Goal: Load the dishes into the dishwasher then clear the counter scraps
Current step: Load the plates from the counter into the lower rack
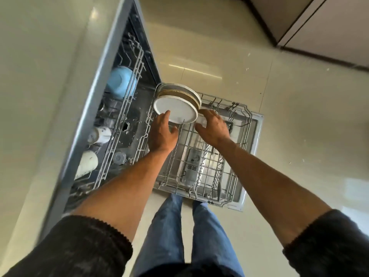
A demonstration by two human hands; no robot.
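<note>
The dishwasher stands open with its lower rack (207, 172) pulled out over the door (256, 136). Several plates stand on edge at the rack's far left end; the nearest is a white plate (176, 109), with gold-rimmed plates (179, 91) behind it. My left hand (161, 133) touches the white plate's lower left rim with straight fingers. My right hand (213, 127) is at the plate's right edge, where fingers and thumb pinch a white rim. In the upper rack (127, 108) sit a blue bowl (120, 82) and two white cups (99, 134) (87, 163).
A pale counter (40, 76) runs along the left above the dishwasher. The glossy tiled floor (289, 116) spreads to the right, bounded by dark-edged cabinets (329, 33) at the top right. My legs in jeans (175, 226) stand just before the door.
</note>
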